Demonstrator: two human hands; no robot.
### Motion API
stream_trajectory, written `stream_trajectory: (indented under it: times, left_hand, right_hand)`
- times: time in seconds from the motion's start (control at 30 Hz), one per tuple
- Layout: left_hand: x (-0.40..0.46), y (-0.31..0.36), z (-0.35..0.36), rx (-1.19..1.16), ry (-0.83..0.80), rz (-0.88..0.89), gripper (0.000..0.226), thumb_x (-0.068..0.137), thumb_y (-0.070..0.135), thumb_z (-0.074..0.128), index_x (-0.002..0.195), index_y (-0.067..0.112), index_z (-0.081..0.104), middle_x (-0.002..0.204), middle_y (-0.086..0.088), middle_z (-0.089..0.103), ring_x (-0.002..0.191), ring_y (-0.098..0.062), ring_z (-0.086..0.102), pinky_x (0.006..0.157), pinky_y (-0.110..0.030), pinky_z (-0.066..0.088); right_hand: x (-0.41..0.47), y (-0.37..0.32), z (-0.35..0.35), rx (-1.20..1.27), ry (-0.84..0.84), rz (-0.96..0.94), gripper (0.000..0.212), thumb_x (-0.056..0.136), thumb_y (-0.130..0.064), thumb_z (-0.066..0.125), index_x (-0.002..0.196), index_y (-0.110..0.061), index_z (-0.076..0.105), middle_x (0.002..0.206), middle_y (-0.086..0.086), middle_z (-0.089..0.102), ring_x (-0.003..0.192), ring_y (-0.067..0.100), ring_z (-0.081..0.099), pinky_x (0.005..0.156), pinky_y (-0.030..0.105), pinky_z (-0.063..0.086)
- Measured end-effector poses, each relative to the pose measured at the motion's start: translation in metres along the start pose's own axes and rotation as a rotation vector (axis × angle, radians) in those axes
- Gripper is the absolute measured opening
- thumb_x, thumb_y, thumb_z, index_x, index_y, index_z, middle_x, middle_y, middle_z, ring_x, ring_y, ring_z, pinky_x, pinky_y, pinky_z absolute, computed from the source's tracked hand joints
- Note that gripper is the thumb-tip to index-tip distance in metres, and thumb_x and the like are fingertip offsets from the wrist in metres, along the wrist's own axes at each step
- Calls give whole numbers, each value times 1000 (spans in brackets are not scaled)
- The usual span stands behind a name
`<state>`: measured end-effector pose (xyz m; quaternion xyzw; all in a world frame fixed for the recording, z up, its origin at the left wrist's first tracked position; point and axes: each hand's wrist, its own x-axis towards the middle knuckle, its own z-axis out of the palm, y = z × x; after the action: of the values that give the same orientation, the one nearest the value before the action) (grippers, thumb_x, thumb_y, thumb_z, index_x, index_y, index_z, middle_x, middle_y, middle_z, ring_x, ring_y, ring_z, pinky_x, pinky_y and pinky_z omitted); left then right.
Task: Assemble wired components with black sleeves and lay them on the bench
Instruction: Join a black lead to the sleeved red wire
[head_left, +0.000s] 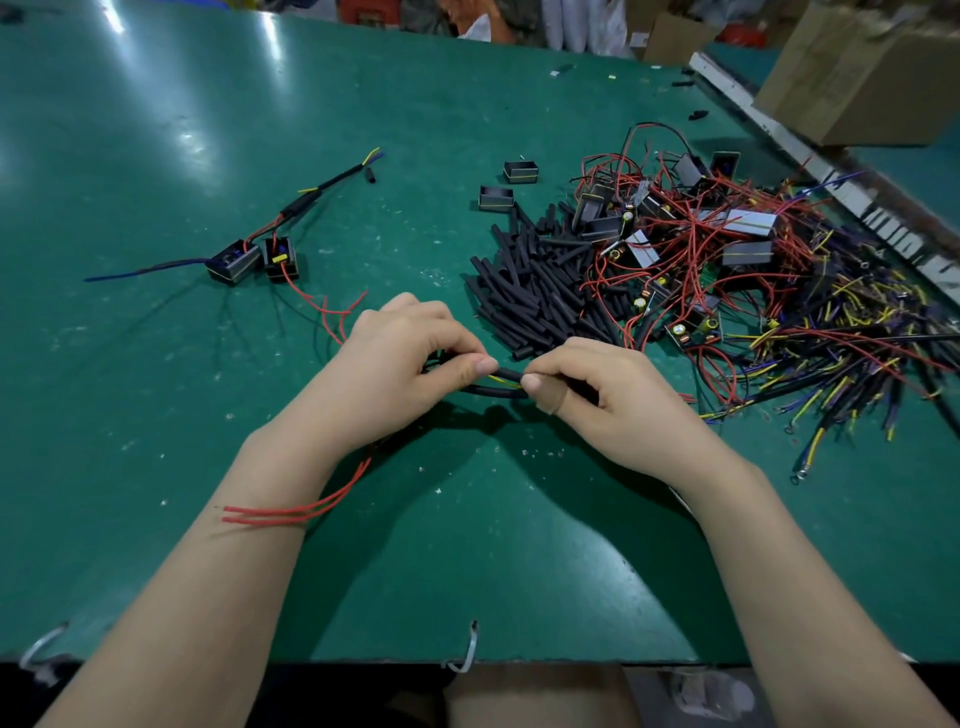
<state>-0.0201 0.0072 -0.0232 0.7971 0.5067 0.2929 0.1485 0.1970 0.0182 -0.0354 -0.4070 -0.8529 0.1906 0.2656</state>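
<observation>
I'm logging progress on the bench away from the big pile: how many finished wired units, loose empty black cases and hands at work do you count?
Finished wired units laid at the left: 2
Loose empty black cases beside the pile: 2
Hands, both pinching a black sleeve: 2, left hand and right hand
Total: 6

2 bare forearms come up from the lower left and lower right of the frame, no sleeves, watch or rings in view; the left hand (400, 358) and right hand (597, 395) are ungloved, with short, plain thumbnails near the frame's centre
</observation>
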Motion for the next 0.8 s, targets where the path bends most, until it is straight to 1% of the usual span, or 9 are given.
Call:
stream_trajectory:
  times: [0.1,0.23,0.3,0.37,0.43,0.5,0.6,0.7,0.8]
  left_hand:
    - [0,1,3,-47,-27,63,22,86,34,63,91,16,74,81,1,60,77,-16,49,74,-29,39]
    - [1,0,2,-71,-38,53,17,86,26,66,92,12,75,79,-1,57,67,-3,49,66,-8,32]
    - [0,-1,1,-66,-49,42,18,86,27,66,93,13,75,80,-3,59,69,-5,51,67,-13,36]
    - [0,0,1,-68,-73,37,18,86,29,66,93,16,75,82,-4,60,73,-12,54,71,-24,40]
    - [0,2,3,-73,-96,36,19,86,32,65,95,19,75,81,-1,58,71,-8,52,70,-25,38]
    - [1,3,7,-61,-109,36,20,86,33,64,96,20,75,80,-1,57,71,-10,49,69,-26,37]
    - [2,2,8,-46,-80,20,20,88,31,62,96,17,74,78,1,55,70,-9,48,68,-22,35]
    - [2,1,6,-87,-18,1,17,90,27,62,92,14,73,75,9,50,70,-1,49,66,-10,32]
    - [3,0,4,-98,-3,-23,16,89,26,62,91,14,73,76,11,50,72,0,49,67,-9,33]
  right_hand:
    - [0,2,0,-43,-17,19,18,95,-28,57,93,-14,68,73,-14,48,69,1,46,65,25,36]
    - [0,0,-3,6,12,10,24,91,-31,57,96,-11,70,76,-16,50,72,-1,48,67,12,35]
    - [0,-1,-4,13,4,5,25,89,-33,58,94,-12,71,77,-13,53,71,1,49,67,16,38]
    - [-1,-1,-2,-16,-18,-3,21,89,-31,61,91,-13,71,76,-7,55,72,8,53,69,31,46]
    - [-1,-1,0,-53,-26,-18,18,90,-30,62,91,-14,71,77,-7,54,75,12,54,69,42,48]
    - [-1,-2,2,-79,-21,-26,20,90,-32,61,92,-15,71,78,-10,51,76,11,51,68,44,49]
    - [0,-3,0,-60,12,-27,20,89,-29,65,95,-12,72,79,-8,52,76,9,51,70,36,47]
    - [1,-2,-6,16,60,13,22,85,-26,70,102,-13,71,79,-12,57,77,1,50,73,14,40]
    - [1,1,-10,20,66,57,16,84,-26,72,97,-16,71,81,-17,57,79,-5,52,72,13,39]
